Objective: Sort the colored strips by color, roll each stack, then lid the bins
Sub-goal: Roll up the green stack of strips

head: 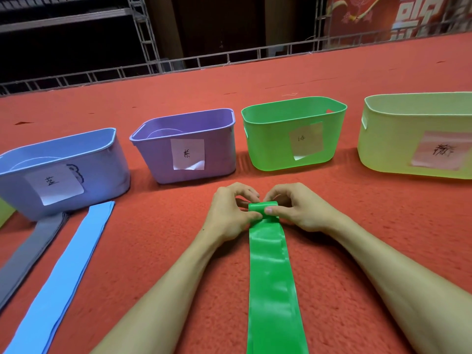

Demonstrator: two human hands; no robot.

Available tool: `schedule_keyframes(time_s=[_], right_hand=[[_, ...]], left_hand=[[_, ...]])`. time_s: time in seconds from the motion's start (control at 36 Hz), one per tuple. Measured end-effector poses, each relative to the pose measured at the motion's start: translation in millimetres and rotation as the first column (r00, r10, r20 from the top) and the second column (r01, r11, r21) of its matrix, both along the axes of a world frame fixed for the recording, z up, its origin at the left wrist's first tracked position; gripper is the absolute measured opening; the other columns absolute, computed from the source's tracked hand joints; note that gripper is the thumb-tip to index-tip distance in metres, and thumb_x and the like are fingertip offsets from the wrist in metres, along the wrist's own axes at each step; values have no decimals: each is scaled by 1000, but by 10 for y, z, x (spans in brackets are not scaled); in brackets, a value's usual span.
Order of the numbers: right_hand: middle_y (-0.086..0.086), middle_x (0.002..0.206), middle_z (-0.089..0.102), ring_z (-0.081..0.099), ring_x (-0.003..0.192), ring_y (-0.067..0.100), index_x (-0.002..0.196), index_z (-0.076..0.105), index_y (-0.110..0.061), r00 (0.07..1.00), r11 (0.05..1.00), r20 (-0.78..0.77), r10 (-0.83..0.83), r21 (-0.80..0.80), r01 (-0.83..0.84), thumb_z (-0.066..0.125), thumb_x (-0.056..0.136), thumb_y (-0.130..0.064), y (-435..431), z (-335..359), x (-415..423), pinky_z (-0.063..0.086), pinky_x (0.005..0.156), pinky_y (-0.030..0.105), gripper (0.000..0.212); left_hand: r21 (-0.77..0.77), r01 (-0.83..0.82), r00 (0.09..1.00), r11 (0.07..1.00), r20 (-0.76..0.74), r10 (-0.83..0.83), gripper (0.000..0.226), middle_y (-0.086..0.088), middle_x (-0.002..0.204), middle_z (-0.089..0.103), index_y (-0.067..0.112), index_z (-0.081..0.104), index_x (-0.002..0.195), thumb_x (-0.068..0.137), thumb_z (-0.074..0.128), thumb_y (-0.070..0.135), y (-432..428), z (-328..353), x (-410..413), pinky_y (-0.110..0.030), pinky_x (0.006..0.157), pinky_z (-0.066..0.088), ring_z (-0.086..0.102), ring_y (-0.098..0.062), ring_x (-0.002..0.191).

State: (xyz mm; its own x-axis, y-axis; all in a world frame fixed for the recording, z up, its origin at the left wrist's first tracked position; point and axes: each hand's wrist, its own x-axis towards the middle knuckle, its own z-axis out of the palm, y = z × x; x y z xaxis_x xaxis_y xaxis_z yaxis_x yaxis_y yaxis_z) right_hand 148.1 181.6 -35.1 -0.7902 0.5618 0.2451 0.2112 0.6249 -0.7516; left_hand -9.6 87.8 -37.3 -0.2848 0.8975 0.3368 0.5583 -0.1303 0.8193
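Observation:
A long green strip (272,282) lies on the red carpet and runs from the bottom edge up to my hands. Its far end is curled into a small roll. My left hand (231,213) and my right hand (297,209) both pinch that roll between thumb and fingers. Behind them stand a blue bin (102,169), a purple bin (217,152), a green bin (270,149) and a pale yellow-green bin (388,149), each with a paper label. A light blue strip stack (63,272) and a grey strip stack (28,254) lie flat at the left.
Round lids show inside the blue and purple bins. A yellow-green scrap (5,213) peeks in at the left edge. A metal truss rail (178,65) borders the far edge of the carpet.

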Motion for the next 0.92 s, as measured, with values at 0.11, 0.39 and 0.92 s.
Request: schedule_keyframes(time_s=[0.11,0.39,0.92], right_hand=[[8,81,72,62,68,8,89,72,-8,997,1000,-73,6,-26,-8,73,80,-8,-24,41,11,51,67,31,9],[13,81,74,65,70,20,87,74,-8,968,970,-232,-91,-242,33,75,74,5,-91,24,18,56,62,40,18],[23,96,71,69,81,25,101,69,-5,937,791,-279,-209,-612,-6,69,81,-5,-141,17,-17,59,72,32,20]], left_hand=[[-12,30,992,999,126,-28,36,5,85,65,18,60,73,63,77,-13,-12,-11,35,-25,70,54,65,-10,72],[-105,122,961,987,261,-91,5,-5,81,66,12,61,89,88,65,13,-48,9,49,-22,58,49,58,-3,60],[3,98,826,995,558,-83,26,-4,86,67,12,62,80,75,69,-12,-66,25,85,-29,57,53,64,-21,66]])
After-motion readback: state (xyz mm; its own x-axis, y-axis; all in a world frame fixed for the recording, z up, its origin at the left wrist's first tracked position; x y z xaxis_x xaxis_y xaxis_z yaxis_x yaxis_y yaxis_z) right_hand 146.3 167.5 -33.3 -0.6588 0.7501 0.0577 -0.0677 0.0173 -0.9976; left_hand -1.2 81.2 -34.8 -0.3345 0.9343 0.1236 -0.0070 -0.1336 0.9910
